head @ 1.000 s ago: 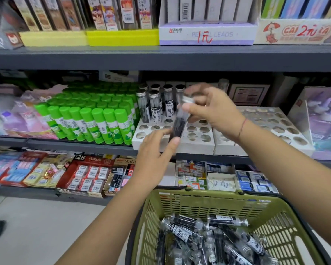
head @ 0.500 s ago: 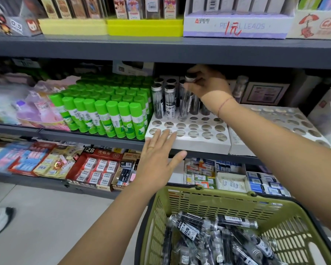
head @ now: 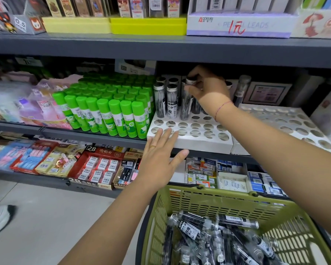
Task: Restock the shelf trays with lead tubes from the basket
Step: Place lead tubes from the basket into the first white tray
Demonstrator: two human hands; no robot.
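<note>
I see the right hand [head: 208, 90] at 1 o'clock from the centre of the view, reaching under the upper shelf. Its thumb and fingertips pinch the silver cap of one lead tube [head: 185, 104]. The tube stands upright with its lower end at a hole of the white cardboard tray [head: 199, 143]. I cannot tell whether it is fully seated.

To the tube's 9 o'clock, several more capped tubes [head: 171, 100] stand in the tray's rear rows. The front rows of holes show nothing in them.

The left hand [head: 159, 159] is near the centre, released, with fingers straight and spread and a ring on one finger. Its fingertips overlie the tray's front left corner. I cannot confirm contact.

The green basket [head: 208, 199] sits at 5 o'clock, below the shelf edge. It holds a loose heap of lead tubes [head: 208, 236] lying on their sides.

Green glue sticks [head: 107, 115] stand in rows at the tray's 9 o'clock, just beside it. A second holed tray [head: 287, 123] lies at its 3 o'clock.
</note>
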